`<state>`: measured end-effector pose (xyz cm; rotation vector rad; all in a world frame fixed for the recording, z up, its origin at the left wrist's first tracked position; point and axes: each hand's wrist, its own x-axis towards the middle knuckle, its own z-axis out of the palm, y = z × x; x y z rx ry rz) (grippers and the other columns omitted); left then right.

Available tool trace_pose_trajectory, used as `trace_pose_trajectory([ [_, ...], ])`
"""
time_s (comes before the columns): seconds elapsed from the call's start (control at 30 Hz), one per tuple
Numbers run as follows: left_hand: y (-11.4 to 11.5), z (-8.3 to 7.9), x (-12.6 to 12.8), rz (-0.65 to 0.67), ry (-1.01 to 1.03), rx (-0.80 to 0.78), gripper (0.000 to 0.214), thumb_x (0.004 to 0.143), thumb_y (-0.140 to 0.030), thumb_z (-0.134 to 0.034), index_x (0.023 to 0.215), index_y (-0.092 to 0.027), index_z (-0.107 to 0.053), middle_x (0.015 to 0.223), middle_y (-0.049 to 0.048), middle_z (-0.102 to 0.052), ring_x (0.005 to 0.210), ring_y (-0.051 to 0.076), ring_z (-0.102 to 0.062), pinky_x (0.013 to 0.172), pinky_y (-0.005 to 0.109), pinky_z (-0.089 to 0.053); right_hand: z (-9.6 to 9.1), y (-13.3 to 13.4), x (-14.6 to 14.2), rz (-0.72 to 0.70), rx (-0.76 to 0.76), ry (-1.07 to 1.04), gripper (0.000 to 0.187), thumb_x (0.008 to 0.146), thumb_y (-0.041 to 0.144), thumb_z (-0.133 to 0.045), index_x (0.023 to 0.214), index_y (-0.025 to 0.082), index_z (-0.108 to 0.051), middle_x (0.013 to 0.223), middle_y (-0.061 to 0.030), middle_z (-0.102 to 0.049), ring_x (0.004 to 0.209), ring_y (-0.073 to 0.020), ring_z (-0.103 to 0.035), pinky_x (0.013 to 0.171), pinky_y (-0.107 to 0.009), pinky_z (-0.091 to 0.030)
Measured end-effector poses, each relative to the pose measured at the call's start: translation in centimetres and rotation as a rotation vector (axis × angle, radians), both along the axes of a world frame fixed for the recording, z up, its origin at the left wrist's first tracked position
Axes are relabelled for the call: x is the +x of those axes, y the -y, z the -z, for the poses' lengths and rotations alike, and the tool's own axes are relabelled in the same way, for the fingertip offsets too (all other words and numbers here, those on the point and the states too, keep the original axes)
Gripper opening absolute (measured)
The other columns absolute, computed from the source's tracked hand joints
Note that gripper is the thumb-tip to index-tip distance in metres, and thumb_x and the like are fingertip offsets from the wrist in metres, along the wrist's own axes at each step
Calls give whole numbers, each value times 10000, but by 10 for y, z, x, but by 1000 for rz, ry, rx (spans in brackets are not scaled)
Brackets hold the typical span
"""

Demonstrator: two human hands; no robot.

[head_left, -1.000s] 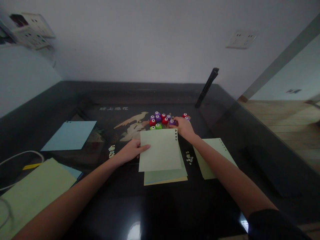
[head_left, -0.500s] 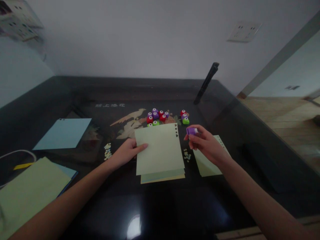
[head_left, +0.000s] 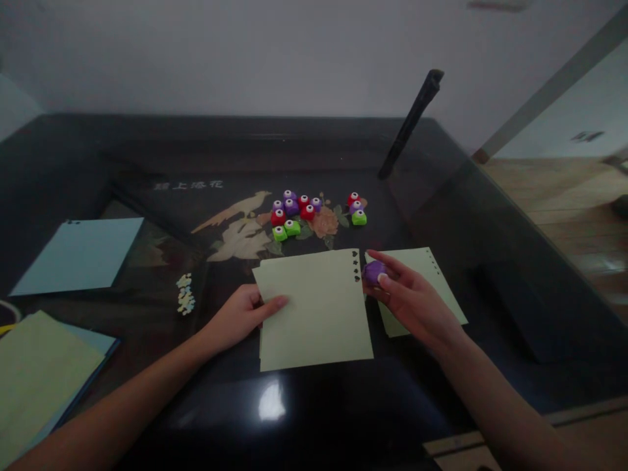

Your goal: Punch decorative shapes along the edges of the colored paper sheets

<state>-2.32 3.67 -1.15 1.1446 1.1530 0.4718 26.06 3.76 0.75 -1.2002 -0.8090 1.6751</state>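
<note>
My left hand [head_left: 248, 311] pinches the left edge of a small stack of pale green paper sheets [head_left: 314, 314], thumb on top. Several shaped holes run down the stack's upper right edge. In my right hand [head_left: 409, 288] is a purple craft punch [head_left: 374, 272], held between thumb and fingers beside that edge, close to the holes. Whether the punch touches the paper I cannot tell. Beneath my right hand lies another pale green sheet [head_left: 426, 258] with small holes along its right side.
Several red, purple and green punches [head_left: 292, 208] stand behind the stack, with a smaller group [head_left: 358, 209] to their right. Paper cutouts [head_left: 185, 294] lie left. A blue sheet [head_left: 83, 255], further papers [head_left: 49, 373] and a slanting black rod [head_left: 412, 124] are around the black table [head_left: 314, 418].
The punch in my right hand has come down and turned, nearer the stack's right edge. The held sheets now line up more closely. The camera view has shifted too.
</note>
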Motion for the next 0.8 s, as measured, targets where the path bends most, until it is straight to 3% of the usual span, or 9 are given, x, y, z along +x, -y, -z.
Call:
trace_pose_trajectory([
  [0.17,0,0,-1,5,-44,-5,389,742,-526,-625,860,-158,-673,797,77,-732,736,236,-662,651,350,-536,4,2,1,-73,-27,68,333,681,333,-764,965,200,-652,986,-73,-704,923,-203,-661,940,-408,-485],
  [0.33,1,-3,0,7,-79,1,373,731,-525,-619,840,-173,-675,764,64,-725,724,235,-655,623,337,-527,3,3,2,-134,5,125,313,778,457,-655,963,210,-597,861,-64,-717,770,-189,-685,742,-371,-553],
  [0.47,1,-5,1,5,-80,15,295,735,-461,-613,785,-175,-665,774,54,-723,717,217,-659,635,326,-530,2,4,1,-153,37,149,272,784,448,-646,922,223,-581,728,-26,-674,629,-152,-633,537,-277,-498],
  [0.8,1,-5,1,12,-59,18,275,761,-413,-597,824,-156,-671,796,51,-734,765,219,-682,684,320,-546,-2,5,-1,-180,16,201,292,730,406,-705,929,211,-618,619,12,-599,505,-90,-483,454,-222,-358],
])
